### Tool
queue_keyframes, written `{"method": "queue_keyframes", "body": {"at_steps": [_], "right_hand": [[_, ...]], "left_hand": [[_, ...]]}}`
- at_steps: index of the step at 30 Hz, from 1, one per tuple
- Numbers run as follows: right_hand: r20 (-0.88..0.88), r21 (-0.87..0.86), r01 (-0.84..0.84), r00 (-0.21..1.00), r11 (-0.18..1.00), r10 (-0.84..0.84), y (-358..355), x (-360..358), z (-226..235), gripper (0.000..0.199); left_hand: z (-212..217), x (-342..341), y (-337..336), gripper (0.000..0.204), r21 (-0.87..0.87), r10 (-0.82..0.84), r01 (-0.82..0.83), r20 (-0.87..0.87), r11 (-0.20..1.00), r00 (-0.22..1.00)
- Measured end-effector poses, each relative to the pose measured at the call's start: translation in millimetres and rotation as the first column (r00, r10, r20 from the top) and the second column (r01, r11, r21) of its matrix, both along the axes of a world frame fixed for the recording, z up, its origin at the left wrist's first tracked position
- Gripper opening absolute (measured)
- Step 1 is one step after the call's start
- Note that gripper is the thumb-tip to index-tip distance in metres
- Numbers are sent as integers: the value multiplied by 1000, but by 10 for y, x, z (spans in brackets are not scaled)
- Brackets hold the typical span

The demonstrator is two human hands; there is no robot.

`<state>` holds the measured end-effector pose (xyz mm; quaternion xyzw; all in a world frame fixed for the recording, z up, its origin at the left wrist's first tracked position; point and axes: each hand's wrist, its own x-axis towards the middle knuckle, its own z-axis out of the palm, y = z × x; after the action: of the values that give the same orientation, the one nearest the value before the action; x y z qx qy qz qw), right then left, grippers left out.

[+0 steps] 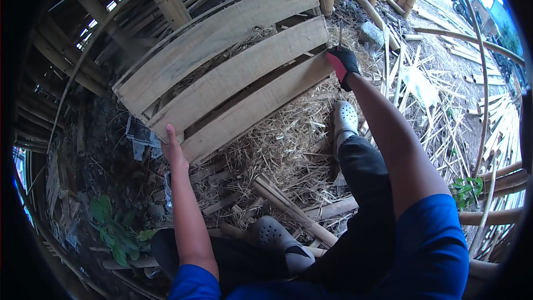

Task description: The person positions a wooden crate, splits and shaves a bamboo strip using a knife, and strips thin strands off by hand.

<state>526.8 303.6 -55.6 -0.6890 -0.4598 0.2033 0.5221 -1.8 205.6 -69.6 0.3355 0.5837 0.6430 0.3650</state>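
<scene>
Pale wood right across the middle, a slatted frame (239, 75) slanting over loose straw (277, 141), gripped at both ends! Left hand (176, 154) clasps the near-left corner, thumb on top, fingers out of sight; right hand (343, 66), black-and-red gloved, is curled round the right end, beyond a perforated clog (345, 118).
</scene>
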Motion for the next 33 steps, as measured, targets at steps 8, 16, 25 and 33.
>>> {"method": "queue_keyframes", "body": {"at_steps": [8,16,25,33], "right_hand": [[27,-41,-32,999,999,33,-22,-125,264,29],[395,-72,77,918,994,-42,65,-154,306,25],[459,-11,80,886,997,-66,147,-227,910,30],[772,73,15,632,997,-66,84,-342,1914,34]], "left_hand": [[-32,-36,-4,89,7,19,-19,-63,1000,998],[-303,-186,24,95,143,-23,46,-157,989,987],[356,-239,-72,79,185,17,-8,-43,983,999],[1493,-368,-517,73,13,-102,101,167,995,981]]}}
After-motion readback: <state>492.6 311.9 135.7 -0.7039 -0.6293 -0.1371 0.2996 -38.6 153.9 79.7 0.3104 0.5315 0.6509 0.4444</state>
